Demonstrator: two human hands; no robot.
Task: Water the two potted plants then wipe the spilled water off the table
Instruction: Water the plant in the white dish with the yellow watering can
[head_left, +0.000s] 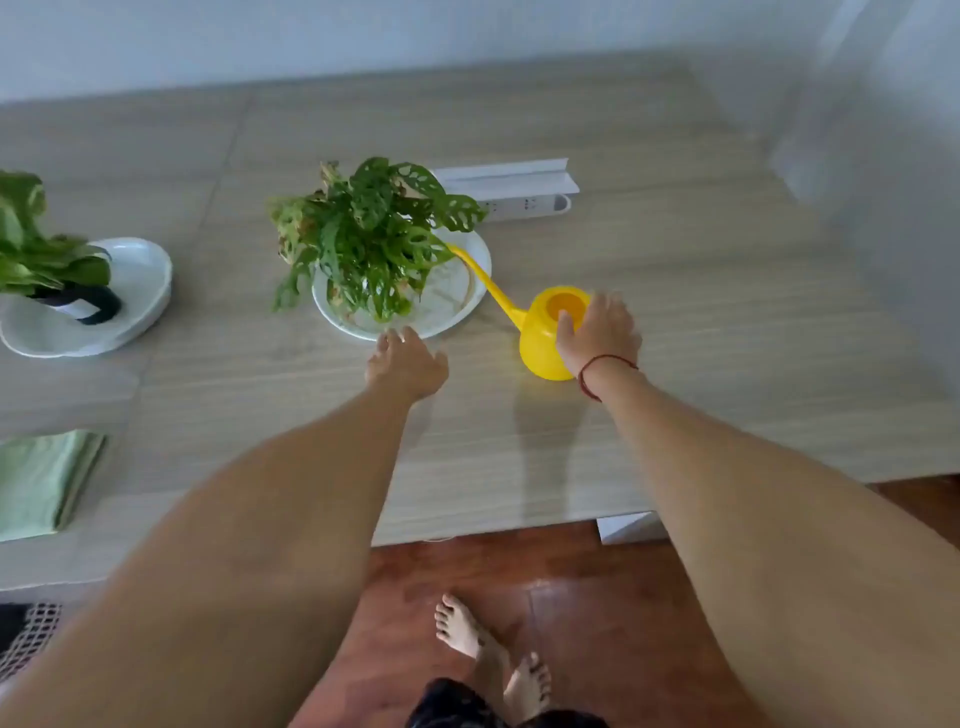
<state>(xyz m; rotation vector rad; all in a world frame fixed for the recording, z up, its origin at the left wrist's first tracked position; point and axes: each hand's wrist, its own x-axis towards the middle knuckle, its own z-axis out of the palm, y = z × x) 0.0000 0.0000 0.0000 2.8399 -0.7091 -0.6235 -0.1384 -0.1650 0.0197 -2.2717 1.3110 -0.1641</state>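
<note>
Right hand (597, 332) rests fingers spread over mouth of round yellow plastic watering can (545, 338), grip not yet closed; spout reaches over white plate (470, 296) under holey-leaved potted plant (363, 228) at worktop (675, 312) centre, likely set for pouring. Left hand (408, 364) open, empty, beside plate. Second potted plant (31, 249) near left edge; folded green cloth (41, 483) near front-left corner. Right side bare.
</note>
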